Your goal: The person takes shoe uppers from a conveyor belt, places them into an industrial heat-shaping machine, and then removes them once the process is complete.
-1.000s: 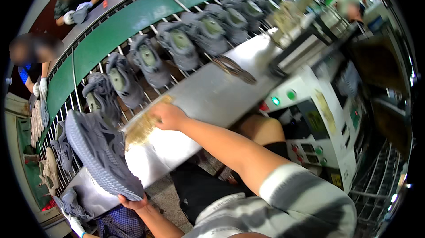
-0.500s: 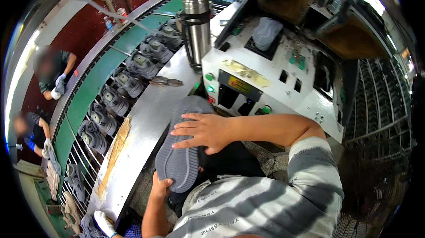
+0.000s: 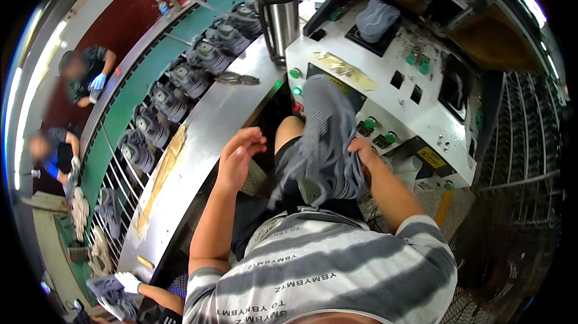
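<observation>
A grey lace-up sneaker (image 3: 328, 125) is over my lap, its toe pointing away from me and its upper and loose laces facing up. My right hand (image 3: 363, 150) grips the shoe's right side, the thumb on top and the other fingers mostly hidden behind it. To the left of the shoe, my left hand (image 3: 239, 155) is raised with loosely curled fingers. It holds nothing and does not touch the shoe. The inner edge of the metal table (image 3: 198, 134) runs close by that hand.
Several sneakers (image 3: 168, 101) line a roller rack beside a green conveyor (image 3: 129, 92) on the left. A steel thermos (image 3: 280, 14) stands at the table's far end. The white machine (image 3: 337, 53) ahead right carries a grey shoe (image 3: 376, 21). Co-workers, one gloved hand (image 3: 128, 282) nearby, are at left.
The sneaker has turned from sole up to upper up and moved right. My left hand has let go of its heel; my right hand has shifted from the sole to the shoe's right side.
</observation>
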The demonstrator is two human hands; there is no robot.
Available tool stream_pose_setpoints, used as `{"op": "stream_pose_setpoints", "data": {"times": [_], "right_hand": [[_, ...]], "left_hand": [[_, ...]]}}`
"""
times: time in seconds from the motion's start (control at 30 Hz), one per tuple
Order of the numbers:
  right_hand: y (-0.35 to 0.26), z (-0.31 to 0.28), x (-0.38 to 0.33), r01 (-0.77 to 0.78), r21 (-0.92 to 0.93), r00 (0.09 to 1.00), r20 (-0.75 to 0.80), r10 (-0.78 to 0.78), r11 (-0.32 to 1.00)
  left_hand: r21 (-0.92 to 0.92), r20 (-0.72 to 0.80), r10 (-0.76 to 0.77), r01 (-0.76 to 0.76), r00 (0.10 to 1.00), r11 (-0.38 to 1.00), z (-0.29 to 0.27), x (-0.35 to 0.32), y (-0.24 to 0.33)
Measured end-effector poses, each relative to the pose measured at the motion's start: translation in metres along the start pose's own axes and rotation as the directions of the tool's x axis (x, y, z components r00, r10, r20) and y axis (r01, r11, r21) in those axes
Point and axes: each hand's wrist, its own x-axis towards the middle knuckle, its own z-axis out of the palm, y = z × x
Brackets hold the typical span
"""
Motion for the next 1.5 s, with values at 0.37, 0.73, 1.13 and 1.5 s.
{"op": "stream_pose_setpoints", "data": {"times": [0.37,0.73,1.13,1.5], "right_hand": [[0.103,-0.015,0.014,-0.149,0.710,0.988,0.083,0.128,0.689],[0.108,-0.038,0.020,-0.257,0.652,0.961,0.098,0.257,0.713],[0.133,-0.057,0.012,-0.202,0.778,0.975,0.101,0.198,0.595],[0.007,-0.026,-0.075,0.058,0.611,0.993,-0.117,0.017,0.790]], "left_hand": [[0.228,-0.159,-0.327,0.357,0.931,0.906,0.012,-0.013,-0.056],[0.351,-0.231,-0.131,0.208,0.964,0.913,0.017,0.009,-0.077],[0.135,-0.213,-0.646,0.677,0.733,0.724,-0.001,0.058,-0.092],[0.140,-0.501,-0.430,0.561,0.751,0.816,-0.091,0.034,-0.167]]}}
